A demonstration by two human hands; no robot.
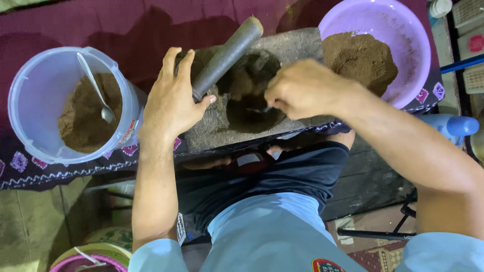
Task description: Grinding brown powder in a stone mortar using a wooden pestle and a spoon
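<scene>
We hold the grey cylindrical stone pestle [227, 55] loosely under our left hand [174, 100] on the stone slab [297, 43], right hand [302, 88] pinched on a small utensil in the brown-powder hollow [252, 113]; slack grip risks pestle rolling off.

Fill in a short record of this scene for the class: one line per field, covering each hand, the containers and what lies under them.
Left hand: left hand rests on the stone slab, touching the grey stone roller.
Right hand: right hand holds a small tool, mostly hidden, over a dark hollow in the slab.
Left container: clear plastic tub with brown powder and a metal spoon.
Right container: purple bowl with a heap of brown powder.
Underlay: maroon cloth.
</scene>
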